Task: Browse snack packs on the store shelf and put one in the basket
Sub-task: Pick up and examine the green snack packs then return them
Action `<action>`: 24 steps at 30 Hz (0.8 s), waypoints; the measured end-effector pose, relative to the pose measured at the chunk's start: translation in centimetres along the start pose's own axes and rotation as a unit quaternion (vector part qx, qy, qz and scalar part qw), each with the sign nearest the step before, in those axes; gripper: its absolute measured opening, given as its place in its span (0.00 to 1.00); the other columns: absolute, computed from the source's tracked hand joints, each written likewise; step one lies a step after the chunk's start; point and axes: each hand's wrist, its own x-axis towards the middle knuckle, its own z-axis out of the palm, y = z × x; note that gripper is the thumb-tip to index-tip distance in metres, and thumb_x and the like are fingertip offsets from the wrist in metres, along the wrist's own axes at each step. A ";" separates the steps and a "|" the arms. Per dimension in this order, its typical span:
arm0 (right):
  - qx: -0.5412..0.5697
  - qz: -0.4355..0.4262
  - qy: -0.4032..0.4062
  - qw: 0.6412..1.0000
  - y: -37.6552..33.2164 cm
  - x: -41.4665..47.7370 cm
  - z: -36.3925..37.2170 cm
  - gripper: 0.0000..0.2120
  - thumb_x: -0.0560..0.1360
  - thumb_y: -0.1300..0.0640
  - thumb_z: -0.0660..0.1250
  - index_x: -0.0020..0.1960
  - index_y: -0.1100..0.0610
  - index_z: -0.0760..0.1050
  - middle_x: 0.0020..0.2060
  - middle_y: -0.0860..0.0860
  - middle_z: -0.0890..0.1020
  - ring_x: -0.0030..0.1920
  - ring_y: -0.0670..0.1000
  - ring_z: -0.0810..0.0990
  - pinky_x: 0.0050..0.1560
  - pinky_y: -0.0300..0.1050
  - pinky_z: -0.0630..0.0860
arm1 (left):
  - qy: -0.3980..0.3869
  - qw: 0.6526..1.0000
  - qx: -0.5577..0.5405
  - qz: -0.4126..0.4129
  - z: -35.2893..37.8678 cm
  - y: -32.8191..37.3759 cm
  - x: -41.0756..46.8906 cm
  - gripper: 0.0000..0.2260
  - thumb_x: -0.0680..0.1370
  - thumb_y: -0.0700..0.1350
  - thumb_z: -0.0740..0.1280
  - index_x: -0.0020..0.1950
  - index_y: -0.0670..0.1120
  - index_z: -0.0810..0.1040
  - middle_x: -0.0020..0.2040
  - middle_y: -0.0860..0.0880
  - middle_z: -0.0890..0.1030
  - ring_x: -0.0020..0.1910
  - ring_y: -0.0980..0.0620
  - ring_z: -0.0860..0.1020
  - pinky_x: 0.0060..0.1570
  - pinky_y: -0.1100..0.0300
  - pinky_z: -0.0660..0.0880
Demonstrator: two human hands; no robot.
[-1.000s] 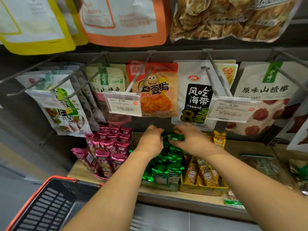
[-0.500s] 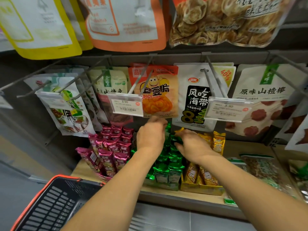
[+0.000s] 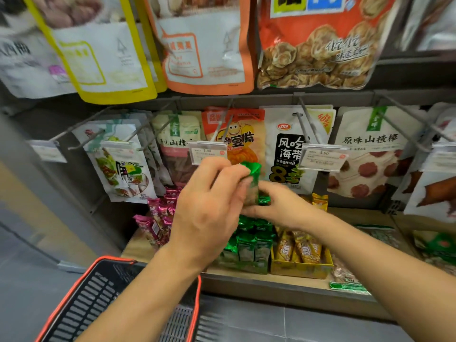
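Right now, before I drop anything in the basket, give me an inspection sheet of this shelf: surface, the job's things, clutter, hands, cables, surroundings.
Surface: wooden shelf carrying open boxes of small packs.
Job's things: green pack held above the boxes between both hands; basket low on the left, in front of the shelf.
Clutter: pink packs, boxed green packs, yellow packs; hanging bags on pegs above, with price tags.
Hands: left hand pinches the pack's top; right hand holds its lower end.
Cables: nothing seen.
Surroundings: grey floor tiles below the shelf.
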 end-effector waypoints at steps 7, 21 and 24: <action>-0.056 0.091 -0.220 0.970 -2.5 -7.5 -2.9 0.26 0.73 0.40 0.69 0.68 0.46 0.70 0.63 0.39 0.76 0.62 0.40 0.74 0.67 0.43 0.70 | -0.101 0.815 -0.410 -0.397 -3.3 0.2 0.8 0.06 0.70 0.46 0.74 0.37 0.45 0.80 0.25 0.48 0.77 0.22 0.54 0.75 0.21 0.66 0.69; 0.316 0.082 -0.070 0.943 -4.5 -9.3 0.4 0.16 0.75 0.43 0.63 0.59 0.49 0.76 0.42 0.43 0.84 0.38 0.43 0.82 0.39 0.34 0.77 | -0.293 0.681 -0.498 -0.450 -2.1 -1.7 -1.3 0.08 0.74 0.43 0.66 0.40 0.42 0.68 0.24 0.46 0.74 0.23 0.50 0.79 0.18 0.67 0.68; 0.194 0.064 -0.040 0.978 -4.1 -9.1 0.4 0.18 0.75 0.41 0.61 0.60 0.49 0.76 0.51 0.46 0.83 0.52 0.46 0.81 0.54 0.39 0.76 | -0.313 0.750 -0.404 -0.420 -1.4 -1.9 -1.5 0.08 0.79 0.38 0.64 0.41 0.42 0.70 0.25 0.47 0.74 0.24 0.50 0.78 0.22 0.66 0.68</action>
